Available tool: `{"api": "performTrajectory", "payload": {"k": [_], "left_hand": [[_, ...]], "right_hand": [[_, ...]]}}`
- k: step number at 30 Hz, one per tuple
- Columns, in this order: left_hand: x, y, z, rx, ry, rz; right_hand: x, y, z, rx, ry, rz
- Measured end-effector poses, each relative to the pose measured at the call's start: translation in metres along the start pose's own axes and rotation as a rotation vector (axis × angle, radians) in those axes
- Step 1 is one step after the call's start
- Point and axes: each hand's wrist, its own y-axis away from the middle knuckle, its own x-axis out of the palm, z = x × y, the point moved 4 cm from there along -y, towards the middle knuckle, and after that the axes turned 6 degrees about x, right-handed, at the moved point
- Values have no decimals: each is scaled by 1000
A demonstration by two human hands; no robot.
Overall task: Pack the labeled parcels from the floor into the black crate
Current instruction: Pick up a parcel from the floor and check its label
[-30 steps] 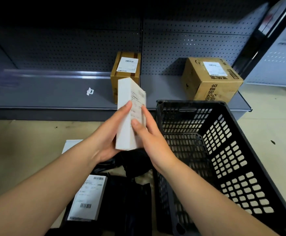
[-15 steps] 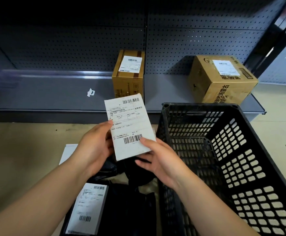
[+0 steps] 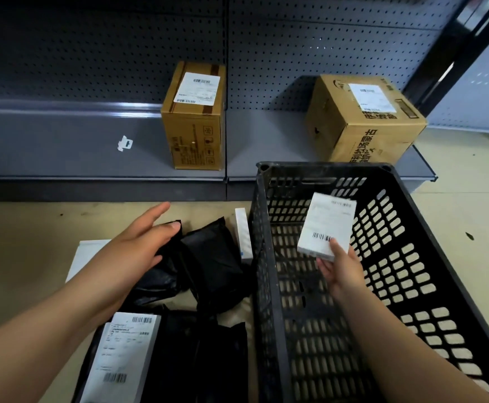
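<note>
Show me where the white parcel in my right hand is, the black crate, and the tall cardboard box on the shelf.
white parcel point(image 3: 326, 226), head view, middle of its labelled face
black crate point(image 3: 268, 242), head view, its left wall
tall cardboard box point(image 3: 194, 141), head view, its front face

Hard black plastic crate point(image 3: 382, 175), matt, slotted walls. White parcel point(image 3: 326, 225), smooth card with paper label. Soft black plastic bags point(image 3: 214, 251), slightly glossy, creased. Brown corrugated cardboard boxes point(image 3: 194, 135), matt, with white paper labels. Grey painted metal shelf point(image 3: 63, 146), faint sheen; perforated back panel point(image 3: 295, 53). Dull beige floor point(image 3: 19, 234), scuffed.
</note>
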Motion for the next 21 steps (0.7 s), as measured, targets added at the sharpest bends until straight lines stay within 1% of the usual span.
{"api": "performTrajectory", "payload": {"k": [3, 5, 8, 13, 16, 19, 21], "left_hand": [[-1, -1, 9, -9, -47, 11], [-2, -3, 13, -4, -63, 5], [-4, -5, 17, -25, -82, 10], [-6, -9, 21, -57, -85, 15], [-5, -10, 19, -54, -88, 22], [-6, -10, 16, -53, -89, 29], [-8, -8, 13, -50, -87, 30]], "right_hand": [[-19, -36, -32, 93, 130, -59], [-21, -52, -50, 135, 158, -68], [-11, -68, -73, 173, 206, -29], [5, -90, -103, 212, 375, 11], [9, -93, -105, 245, 506, -21], [16, -86, -92, 176, 541, -73], [31, -67, -72, 44, 502, -78]]}}
